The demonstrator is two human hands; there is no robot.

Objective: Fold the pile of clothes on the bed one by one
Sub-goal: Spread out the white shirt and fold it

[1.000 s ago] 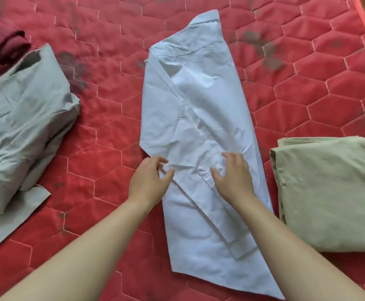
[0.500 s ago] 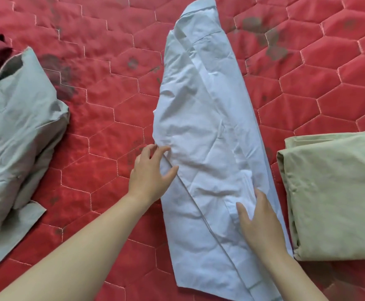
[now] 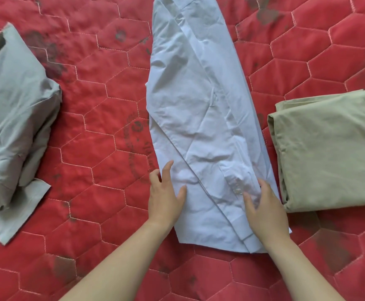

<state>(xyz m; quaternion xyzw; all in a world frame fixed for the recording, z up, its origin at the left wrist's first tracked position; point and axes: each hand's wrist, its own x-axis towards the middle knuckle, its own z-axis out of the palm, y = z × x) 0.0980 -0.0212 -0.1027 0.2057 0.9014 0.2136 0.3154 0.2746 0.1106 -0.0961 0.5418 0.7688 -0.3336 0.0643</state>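
We are pressing both hands flat on the near end of a pale blue shirt (image 3: pixel 201 118), which is lying folded into a long narrow strip down the middle of the bed (image 3: pixel 103 118) (its red quilted cover is showing hexagon stitching). Our left hand (image 3: pixel 166 195) is resting on the strip's left edge, fingers (image 3: pixel 167 170) spread wide and gripping nothing. Our right hand (image 3: pixel 264 208) is lying on the right edge, fingers likewise splayed and flat on the cloth. A folded olive-green garment (image 3: pixel 331 148) is sitting just beside the strip toward the bed's right edge. A loosely folded grey shirt (image 3: pixel 14 118) is lying well apart at the left edge.
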